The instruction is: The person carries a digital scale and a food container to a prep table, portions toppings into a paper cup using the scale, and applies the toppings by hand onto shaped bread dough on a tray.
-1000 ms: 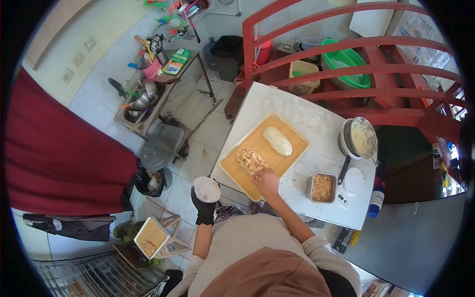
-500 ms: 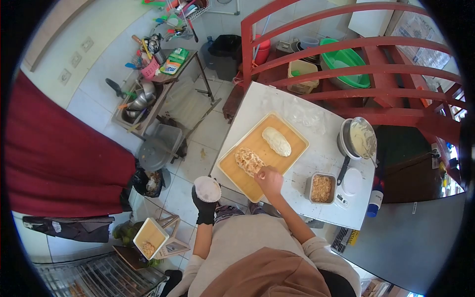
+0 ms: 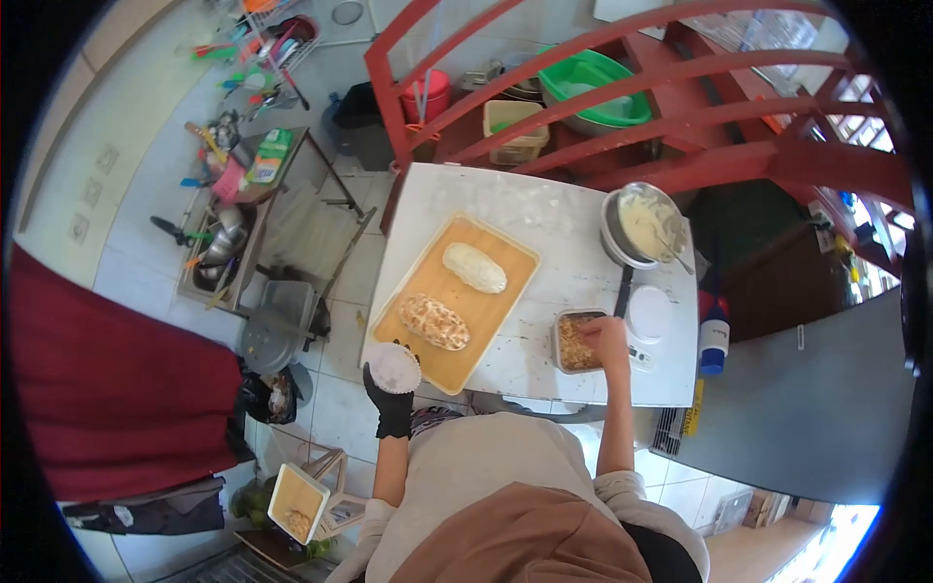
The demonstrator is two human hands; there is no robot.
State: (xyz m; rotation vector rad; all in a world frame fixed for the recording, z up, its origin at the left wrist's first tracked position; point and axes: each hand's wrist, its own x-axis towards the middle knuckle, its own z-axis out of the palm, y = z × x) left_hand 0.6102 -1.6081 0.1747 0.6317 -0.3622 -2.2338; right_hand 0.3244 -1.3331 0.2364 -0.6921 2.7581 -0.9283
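Note:
My left hand [image 3: 389, 396], in a black glove, is closed around a round whitish thing with a fluted edge [image 3: 396, 367], near the table's front left corner. My bare right hand [image 3: 608, 342] dips its fingertips, drawn together, into brown crumbs [image 3: 575, 356] in a square metal tin [image 3: 557, 342]. On the wooden tray [image 3: 505, 299] lie two oblong cream-coated pieces. The nearer piece [image 3: 433, 322] carries brown crumbs; the farther one [image 3: 475, 268] is plain and pale.
A bowl of pale cream [image 3: 646, 222] with a utensil stands at the table's back right. Beside the tin are a round white lid [image 3: 647, 313] and a digital scale [image 3: 640, 356]. Red railings [image 3: 680, 175] border the table's far side. At left stands a cluttered sink [image 3: 219, 248].
My right hand has moved from above the crumb-covered piece rightward to the tin. My left hand still holds the fluted round thing. The view has shifted, so the table appears farther left.

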